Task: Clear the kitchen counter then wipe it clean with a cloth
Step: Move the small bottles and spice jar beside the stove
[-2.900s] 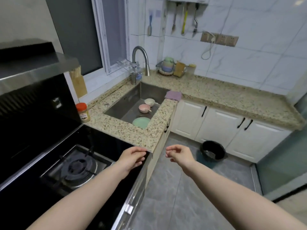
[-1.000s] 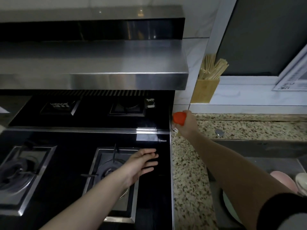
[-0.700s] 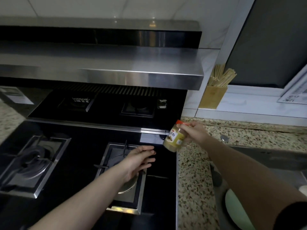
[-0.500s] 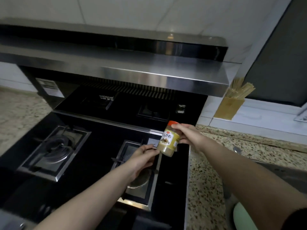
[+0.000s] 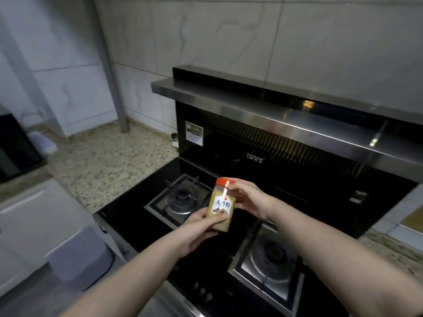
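Observation:
A spice jar (image 5: pixel 220 203) with a red lid, yellow powder and a white label is held upright in the air above the black gas hob (image 5: pixel 229 225). My right hand (image 5: pixel 248 199) grips the jar's upper part near the lid. My left hand (image 5: pixel 196 227) grips its lower part from below, with the thumb across the label. The speckled granite counter (image 5: pixel 107 165) lies to the left of the hob. No cloth is in view.
Two burners (image 5: pixel 183 200) (image 5: pixel 270 255) sit under my hands. A steel range hood (image 5: pixel 286 117) juts out above the hob. A dark appliance (image 5: pixel 16 147) and a small pale object (image 5: pixel 43 143) stand at the counter's far left. A grey bin (image 5: pixel 80 257) stands on the floor.
My right hand lifted the jar from the counter by the sink and carried it left over the hob. My left hand rose and took hold of its base. The view swung left.

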Demonstrator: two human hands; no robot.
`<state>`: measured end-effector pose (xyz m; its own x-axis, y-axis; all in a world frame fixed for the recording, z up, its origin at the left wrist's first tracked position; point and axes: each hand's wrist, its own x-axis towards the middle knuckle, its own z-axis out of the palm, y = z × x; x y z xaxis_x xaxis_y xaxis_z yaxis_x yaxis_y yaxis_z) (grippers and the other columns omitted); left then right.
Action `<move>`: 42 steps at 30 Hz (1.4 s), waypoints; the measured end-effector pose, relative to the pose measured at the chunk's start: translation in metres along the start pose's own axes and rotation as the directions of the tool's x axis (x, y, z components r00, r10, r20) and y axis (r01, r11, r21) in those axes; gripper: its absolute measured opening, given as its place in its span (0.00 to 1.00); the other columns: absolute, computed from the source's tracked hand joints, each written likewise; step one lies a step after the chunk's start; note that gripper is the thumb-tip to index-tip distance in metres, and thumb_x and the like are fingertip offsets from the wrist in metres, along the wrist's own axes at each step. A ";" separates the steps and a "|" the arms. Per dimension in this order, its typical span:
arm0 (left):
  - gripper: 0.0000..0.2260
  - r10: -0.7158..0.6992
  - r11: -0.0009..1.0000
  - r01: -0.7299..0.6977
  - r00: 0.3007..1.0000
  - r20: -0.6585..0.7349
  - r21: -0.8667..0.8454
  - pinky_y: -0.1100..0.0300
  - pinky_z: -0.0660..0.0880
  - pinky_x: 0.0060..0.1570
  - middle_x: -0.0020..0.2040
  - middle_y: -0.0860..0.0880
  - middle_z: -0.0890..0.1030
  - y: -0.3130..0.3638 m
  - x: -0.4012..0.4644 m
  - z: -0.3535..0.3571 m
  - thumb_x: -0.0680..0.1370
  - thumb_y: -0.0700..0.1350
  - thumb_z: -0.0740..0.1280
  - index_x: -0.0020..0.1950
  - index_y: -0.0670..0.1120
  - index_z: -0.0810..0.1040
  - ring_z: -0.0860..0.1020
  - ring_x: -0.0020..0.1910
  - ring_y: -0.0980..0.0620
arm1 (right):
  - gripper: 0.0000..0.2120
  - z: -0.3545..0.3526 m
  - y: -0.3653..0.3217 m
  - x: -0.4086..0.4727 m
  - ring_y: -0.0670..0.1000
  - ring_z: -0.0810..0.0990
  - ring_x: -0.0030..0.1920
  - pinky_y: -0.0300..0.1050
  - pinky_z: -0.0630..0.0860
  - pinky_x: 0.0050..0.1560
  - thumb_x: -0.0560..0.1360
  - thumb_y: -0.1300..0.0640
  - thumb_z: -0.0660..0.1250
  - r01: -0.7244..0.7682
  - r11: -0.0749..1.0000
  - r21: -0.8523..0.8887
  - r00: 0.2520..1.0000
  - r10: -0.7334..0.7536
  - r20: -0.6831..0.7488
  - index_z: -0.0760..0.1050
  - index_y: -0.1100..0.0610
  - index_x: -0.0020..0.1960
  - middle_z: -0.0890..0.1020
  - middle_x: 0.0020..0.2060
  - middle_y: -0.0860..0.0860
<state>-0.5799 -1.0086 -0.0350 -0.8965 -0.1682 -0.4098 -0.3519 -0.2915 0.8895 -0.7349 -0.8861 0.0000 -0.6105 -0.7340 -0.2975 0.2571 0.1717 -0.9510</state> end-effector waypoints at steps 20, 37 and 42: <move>0.31 0.332 0.933 -0.134 0.679 -0.654 0.334 0.68 0.72 0.40 0.43 0.56 0.81 0.017 -0.074 -0.287 0.49 0.60 0.81 0.45 0.54 0.73 0.79 0.41 0.64 | 0.21 0.306 -0.016 0.132 0.57 0.83 0.55 0.50 0.78 0.57 0.71 0.66 0.74 -0.012 1.000 -0.013 0.945 0.015 0.328 0.76 0.59 0.63 0.83 0.56 0.59; 0.30 0.148 0.954 -0.019 0.897 -0.417 0.298 0.52 0.79 0.56 0.53 0.37 0.84 0.093 0.062 -0.429 0.61 0.46 0.84 0.58 0.38 0.77 0.83 0.49 0.47 | 0.25 0.304 -0.035 0.324 0.53 0.85 0.54 0.42 0.80 0.48 0.67 0.62 0.79 -0.007 0.992 -0.127 0.960 0.043 0.278 0.78 0.57 0.62 0.86 0.53 0.54; 0.24 0.150 0.931 -0.025 0.936 -0.319 0.365 0.65 0.79 0.45 0.50 0.45 0.85 0.111 0.115 -0.434 0.65 0.43 0.82 0.57 0.41 0.79 0.83 0.45 0.56 | 0.27 0.279 -0.042 0.347 0.45 0.85 0.51 0.36 0.80 0.48 0.64 0.62 0.82 0.047 0.983 -0.179 0.994 -0.029 0.102 0.78 0.53 0.60 0.87 0.49 0.46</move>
<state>-0.6051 -1.4694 -0.0710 -0.8058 -0.5019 -0.3143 -0.4035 0.0768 0.9118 -0.7492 -1.3313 -0.0402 -0.5379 -0.8021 -0.2595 0.0892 0.2519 -0.9636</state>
